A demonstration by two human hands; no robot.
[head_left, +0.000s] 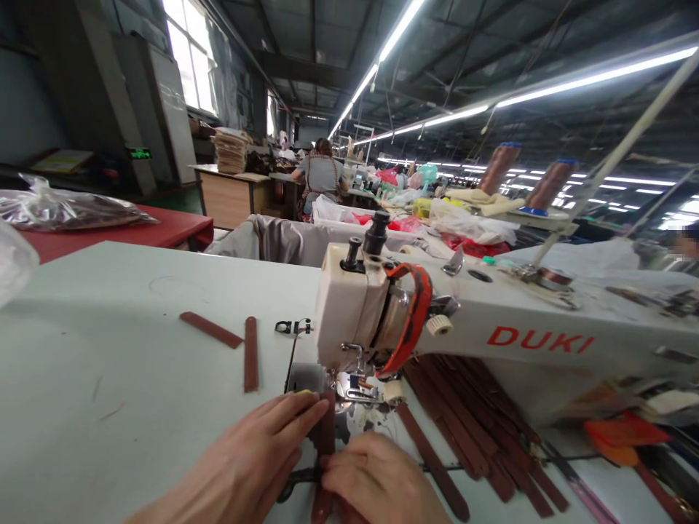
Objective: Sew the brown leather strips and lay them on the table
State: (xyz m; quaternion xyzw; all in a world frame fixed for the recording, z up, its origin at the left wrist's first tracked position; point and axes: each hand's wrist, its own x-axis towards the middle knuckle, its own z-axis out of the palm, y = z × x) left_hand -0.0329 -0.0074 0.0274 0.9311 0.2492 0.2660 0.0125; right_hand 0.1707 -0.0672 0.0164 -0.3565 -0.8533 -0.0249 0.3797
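A narrow brown leather strip (326,435) lies on the white table under the presser foot (354,389) of a white DUKI sewing machine (513,338). My left hand (245,466) lies flat beside the strip on its left, fingers stretched toward the needle and touching the strip's edge. My right hand (376,480) is closed in a pinch on the strip's near part. The strip's near end is hidden under my hands.
Two loose brown strips (250,353) lie on the table (109,349) to the left. A pile of several brown strips (475,429) lies under the machine's arm. Thread cones (549,185) stand behind. A person sits at a far table (322,175). A plastic bag (60,207) rests on a red table.
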